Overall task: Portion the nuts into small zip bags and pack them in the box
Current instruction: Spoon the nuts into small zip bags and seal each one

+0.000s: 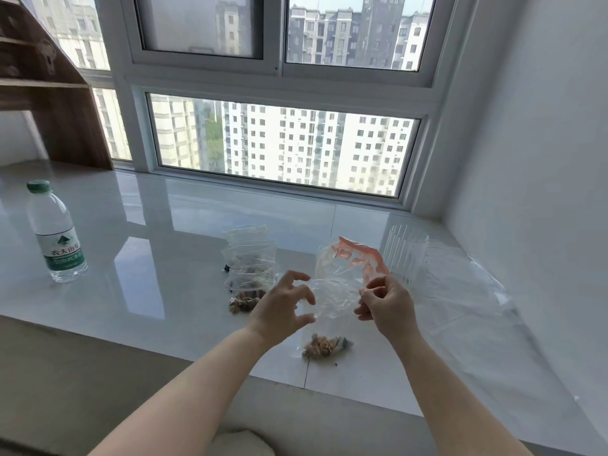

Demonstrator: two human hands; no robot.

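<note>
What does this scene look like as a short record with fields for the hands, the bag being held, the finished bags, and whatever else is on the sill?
left hand: pinches left edge of held bag
right hand: pinches right edge near its orange strip
held bag: clear, nuts at bottom
filled small bags: piled left of held bag
water bottle: upright, far left
ribbed clear cup: behind right hand
box: not seen

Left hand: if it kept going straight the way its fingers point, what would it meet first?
The left hand points right, at the clear bag it is already touching; beyond that, the right hand. Depth is unclear.
</note>
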